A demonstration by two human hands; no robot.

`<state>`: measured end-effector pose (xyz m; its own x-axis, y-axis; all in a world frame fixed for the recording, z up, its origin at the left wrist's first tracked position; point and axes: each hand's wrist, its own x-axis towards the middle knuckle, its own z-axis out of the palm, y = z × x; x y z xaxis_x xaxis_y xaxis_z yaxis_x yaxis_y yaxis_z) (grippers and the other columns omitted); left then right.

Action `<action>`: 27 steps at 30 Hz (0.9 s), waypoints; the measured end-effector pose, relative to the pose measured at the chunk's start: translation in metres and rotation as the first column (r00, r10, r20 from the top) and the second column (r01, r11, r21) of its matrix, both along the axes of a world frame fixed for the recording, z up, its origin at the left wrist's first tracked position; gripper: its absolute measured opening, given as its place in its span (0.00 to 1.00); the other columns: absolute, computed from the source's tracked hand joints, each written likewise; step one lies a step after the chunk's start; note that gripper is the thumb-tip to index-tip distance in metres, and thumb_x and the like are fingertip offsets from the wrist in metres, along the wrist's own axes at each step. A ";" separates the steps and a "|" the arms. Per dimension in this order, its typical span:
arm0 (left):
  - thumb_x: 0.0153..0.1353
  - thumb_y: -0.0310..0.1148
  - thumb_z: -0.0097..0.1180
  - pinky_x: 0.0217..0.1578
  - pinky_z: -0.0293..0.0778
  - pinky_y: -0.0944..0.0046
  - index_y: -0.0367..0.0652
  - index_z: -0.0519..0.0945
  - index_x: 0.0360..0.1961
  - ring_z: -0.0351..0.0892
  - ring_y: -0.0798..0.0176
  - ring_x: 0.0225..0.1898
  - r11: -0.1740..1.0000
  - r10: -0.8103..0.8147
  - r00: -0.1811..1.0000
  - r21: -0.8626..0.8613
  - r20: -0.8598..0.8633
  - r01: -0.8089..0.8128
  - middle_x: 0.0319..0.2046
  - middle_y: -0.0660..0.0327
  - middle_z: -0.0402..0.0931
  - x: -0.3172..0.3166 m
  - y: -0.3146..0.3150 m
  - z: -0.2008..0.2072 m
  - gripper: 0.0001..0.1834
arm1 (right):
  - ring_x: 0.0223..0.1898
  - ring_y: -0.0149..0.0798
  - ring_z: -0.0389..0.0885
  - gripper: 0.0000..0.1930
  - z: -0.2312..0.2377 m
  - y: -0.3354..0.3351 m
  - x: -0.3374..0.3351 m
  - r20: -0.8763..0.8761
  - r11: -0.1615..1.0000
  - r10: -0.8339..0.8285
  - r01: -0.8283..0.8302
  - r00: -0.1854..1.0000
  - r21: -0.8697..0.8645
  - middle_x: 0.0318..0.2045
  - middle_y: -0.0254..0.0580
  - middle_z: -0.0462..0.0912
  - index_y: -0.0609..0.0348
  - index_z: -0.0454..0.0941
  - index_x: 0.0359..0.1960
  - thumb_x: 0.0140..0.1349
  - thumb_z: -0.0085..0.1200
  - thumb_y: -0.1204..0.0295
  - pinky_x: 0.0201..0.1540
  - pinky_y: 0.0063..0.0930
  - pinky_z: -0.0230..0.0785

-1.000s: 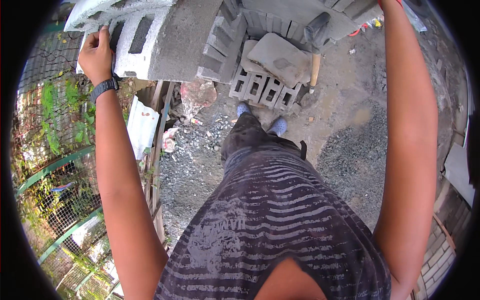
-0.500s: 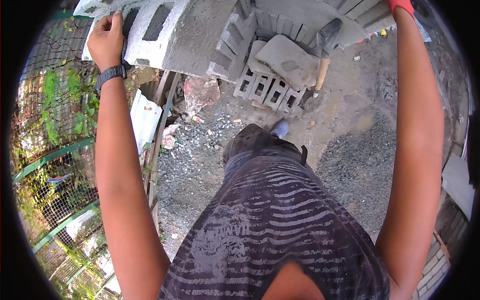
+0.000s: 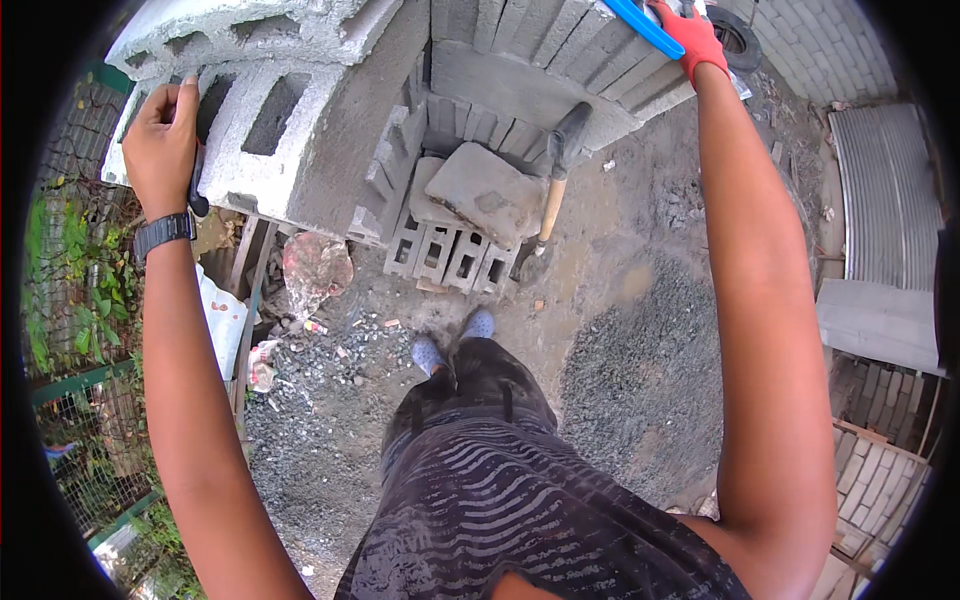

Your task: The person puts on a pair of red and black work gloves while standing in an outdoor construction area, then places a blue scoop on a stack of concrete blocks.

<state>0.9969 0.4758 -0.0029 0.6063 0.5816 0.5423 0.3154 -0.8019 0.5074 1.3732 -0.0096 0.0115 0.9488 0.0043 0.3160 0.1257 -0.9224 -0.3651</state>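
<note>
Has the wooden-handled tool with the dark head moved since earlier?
No; the wooden-handled tool stays in the same spot beside the grey hollow concrete blocks.

Block wall (image 3: 335, 145) ahead, slabs (image 3: 485, 188) on hollow blocks (image 3: 452, 254) at its foot, tool (image 3: 552, 208) right of slabs, fence (image 3: 78, 386) far left

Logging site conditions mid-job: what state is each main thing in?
Left hand: bare, curled at the upper hollow block; grip unclear
Right hand: red-gloved, at the blue bar; grip unclear
Wristwatch: worn
Top slab: unheld, resting on lower slab
Lower blocks: side by side, holes exposed
Wooden-handled tool: unheld, beside top slab
Clogs: worn
</note>
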 end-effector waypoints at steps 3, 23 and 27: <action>0.69 0.52 0.61 0.28 0.69 0.68 0.40 0.85 0.32 0.72 0.74 0.21 1.000 0.007 1.000 -0.002 0.029 -0.007 0.19 0.66 0.77 0.000 0.000 -0.002 0.23 | 0.63 0.50 0.80 0.47 -0.014 -0.008 0.027 -0.040 0.995 -0.083 0.081 0.996 -0.050 0.64 0.57 0.79 0.56 0.73 0.70 0.58 0.56 0.33 0.67 0.38 0.67; 0.69 0.48 0.61 0.27 0.69 0.65 0.38 0.82 0.30 0.71 0.70 0.21 0.999 0.037 0.995 -0.001 0.092 -0.037 0.18 0.63 0.75 0.000 -0.016 0.004 0.21 | 0.80 0.68 0.48 0.56 -0.016 -0.003 0.009 0.148 0.984 -0.134 0.150 0.980 -0.100 0.79 0.64 0.51 0.49 0.55 0.80 0.56 0.53 0.27 0.78 0.63 0.42; 0.69 0.46 0.62 0.28 0.69 0.64 0.38 0.83 0.30 0.70 0.70 0.22 0.999 0.014 0.992 -0.047 0.124 -0.008 0.18 0.63 0.75 -0.002 -0.015 0.003 0.20 | 0.79 0.64 0.52 0.55 -0.013 -0.001 0.008 0.127 0.983 -0.149 0.161 0.981 -0.086 0.80 0.59 0.52 0.47 0.58 0.79 0.56 0.54 0.28 0.78 0.58 0.46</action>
<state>0.9949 0.4606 0.0002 0.5290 0.6140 0.5857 0.2560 -0.7736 0.5797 1.3815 -0.0111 -0.0013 0.8955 -0.1043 0.4326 0.0158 -0.9640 -0.2653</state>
